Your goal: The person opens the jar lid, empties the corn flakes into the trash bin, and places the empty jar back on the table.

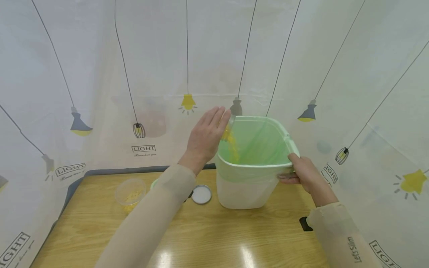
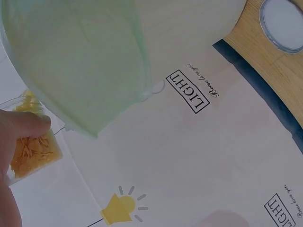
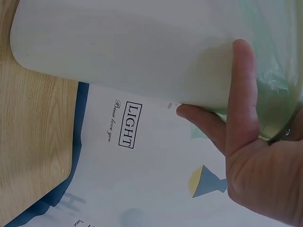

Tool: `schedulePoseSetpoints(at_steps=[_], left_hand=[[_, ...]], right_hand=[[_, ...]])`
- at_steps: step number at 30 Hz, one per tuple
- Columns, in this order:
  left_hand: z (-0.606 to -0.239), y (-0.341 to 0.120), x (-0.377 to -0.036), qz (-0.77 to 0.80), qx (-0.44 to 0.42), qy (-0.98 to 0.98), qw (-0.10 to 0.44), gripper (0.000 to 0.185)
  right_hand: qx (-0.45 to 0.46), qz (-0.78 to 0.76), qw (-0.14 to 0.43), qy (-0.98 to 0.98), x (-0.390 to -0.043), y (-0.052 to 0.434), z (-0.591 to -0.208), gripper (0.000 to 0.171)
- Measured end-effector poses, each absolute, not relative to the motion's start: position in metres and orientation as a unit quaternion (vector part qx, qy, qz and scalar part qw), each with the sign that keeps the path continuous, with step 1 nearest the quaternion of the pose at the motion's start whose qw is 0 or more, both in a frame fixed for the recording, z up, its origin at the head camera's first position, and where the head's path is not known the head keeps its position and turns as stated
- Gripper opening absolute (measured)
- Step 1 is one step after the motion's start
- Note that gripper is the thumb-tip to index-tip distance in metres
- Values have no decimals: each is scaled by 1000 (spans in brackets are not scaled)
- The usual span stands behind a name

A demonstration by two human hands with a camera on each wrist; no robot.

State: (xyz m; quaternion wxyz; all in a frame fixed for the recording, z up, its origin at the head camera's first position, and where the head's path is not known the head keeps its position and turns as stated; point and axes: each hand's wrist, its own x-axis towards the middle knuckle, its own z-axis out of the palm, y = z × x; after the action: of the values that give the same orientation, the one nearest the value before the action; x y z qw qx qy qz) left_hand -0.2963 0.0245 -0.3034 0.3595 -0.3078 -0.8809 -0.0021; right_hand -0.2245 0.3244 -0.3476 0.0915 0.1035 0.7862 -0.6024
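Note:
A white trash bin (image 1: 242,193) with a pale green rim stands on the table, lined with a thin green bag (image 1: 268,143). Above its left side my left hand (image 1: 207,136) grips a clear jar (image 2: 37,153), tipped over the opening. Yellow strips (image 1: 232,147) fall from the jar into the bin, while more strips still show through its wall. At the bin's right side, my right hand (image 1: 305,169) holds the rim, thumb on top and fingers beneath along the outer wall. Part of the bag hangs outside near those fingers (image 3: 242,90).
A clear round tub (image 1: 130,191) with yellow pieces stands on the wooden table (image 1: 207,230) at the left. Left of the bin lies a round white lid (image 1: 202,194). Something green (image 1: 154,183) is mostly hidden by my left forearm. A lamp-printed cloth (image 1: 161,74) hangs around the table.

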Motion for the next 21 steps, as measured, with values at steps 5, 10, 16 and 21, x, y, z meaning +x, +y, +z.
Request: schedulePoseSetpoints(at_steps=[5, 10, 16, 21], left_hand=[[-304, 26, -297, 17, -307, -883, 355, 66], [-304, 27, -296, 29, -308, -878, 366, 64], [-303, 29, -297, 35, -312, -876, 367, 66], [-302, 30, -296, 46, -316, -873, 368, 66]], right_hand=[[114, -608, 82, 781, -225, 323, -348, 49], [116, -609, 83, 780, -225, 323, -348, 50], [113, -608, 84, 781, -226, 324, -349, 50], [109, -605, 84, 784, -226, 324, -350, 52]])
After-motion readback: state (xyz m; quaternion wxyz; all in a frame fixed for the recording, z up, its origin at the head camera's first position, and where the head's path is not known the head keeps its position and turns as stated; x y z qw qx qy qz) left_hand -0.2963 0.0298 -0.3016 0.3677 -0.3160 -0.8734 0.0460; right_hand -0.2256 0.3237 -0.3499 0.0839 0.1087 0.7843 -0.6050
